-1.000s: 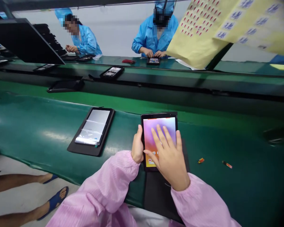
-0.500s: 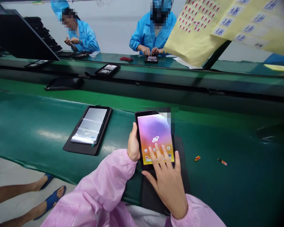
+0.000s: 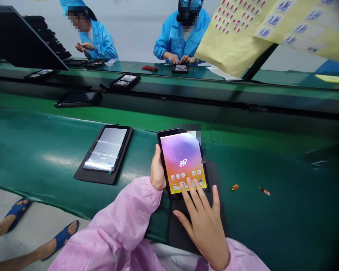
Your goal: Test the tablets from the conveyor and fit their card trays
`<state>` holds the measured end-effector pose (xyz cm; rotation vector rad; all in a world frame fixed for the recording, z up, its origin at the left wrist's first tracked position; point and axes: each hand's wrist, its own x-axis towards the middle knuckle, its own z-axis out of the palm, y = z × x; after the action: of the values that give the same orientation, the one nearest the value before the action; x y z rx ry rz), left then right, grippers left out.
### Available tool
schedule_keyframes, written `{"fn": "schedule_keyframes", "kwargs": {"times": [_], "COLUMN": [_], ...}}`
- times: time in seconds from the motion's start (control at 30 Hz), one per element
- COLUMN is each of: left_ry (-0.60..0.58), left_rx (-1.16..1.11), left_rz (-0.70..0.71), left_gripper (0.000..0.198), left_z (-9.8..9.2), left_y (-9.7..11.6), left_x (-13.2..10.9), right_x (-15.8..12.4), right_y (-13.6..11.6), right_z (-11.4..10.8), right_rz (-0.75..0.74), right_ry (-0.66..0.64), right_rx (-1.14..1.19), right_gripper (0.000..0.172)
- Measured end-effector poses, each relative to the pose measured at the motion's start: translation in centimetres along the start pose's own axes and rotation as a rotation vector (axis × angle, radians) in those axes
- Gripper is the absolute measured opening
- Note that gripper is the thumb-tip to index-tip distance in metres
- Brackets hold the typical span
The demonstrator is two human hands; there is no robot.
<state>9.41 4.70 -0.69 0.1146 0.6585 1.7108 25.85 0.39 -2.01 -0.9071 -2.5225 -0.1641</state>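
The tablet rests in the left hand, whose fingers and thumb grip its edge, while the open right hand reaches its lower screen; a loose grip could drop it onto the black mat below, on the green belt surface.

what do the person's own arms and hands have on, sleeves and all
Both arms wear loose pale pink sleeves, the left sleeve and the right sleeve, of thin, finely striped fabric gathered into elastic cuffs at the wrists. The left hand and right hand are bare: no gloves, and no rings or watch show.
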Motion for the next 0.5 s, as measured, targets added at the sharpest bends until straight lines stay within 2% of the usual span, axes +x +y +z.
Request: {"fn": "schedule_keyframes", "kwargs": {"times": [0.2,0.37,0.5], "left_ry": [-0.009,0.027,0.118], "left_rx": [-0.065,-0.052,-0.033], "left_rz": [0.037,0.126,0.291], "left_gripper": [0.060,0.055,0.051], "left_z": [0.1,0.5,1.2], "left_y": [-0.1,-0.1,-0.6], "left_x": [0.0,-0.5,-2.0], "right_x": [1.0,1.0,0.6], "right_y": [1.1,1.4,1.5], "right_z": [-1.2,-1.0,-1.3], "right_rz": [0.130,0.185,0.200], "right_ry": [0.186,0.206,0.228], "right_rx": [0.050,0.042,0.033], "right_gripper": [0.043,0.041,0.042]}}
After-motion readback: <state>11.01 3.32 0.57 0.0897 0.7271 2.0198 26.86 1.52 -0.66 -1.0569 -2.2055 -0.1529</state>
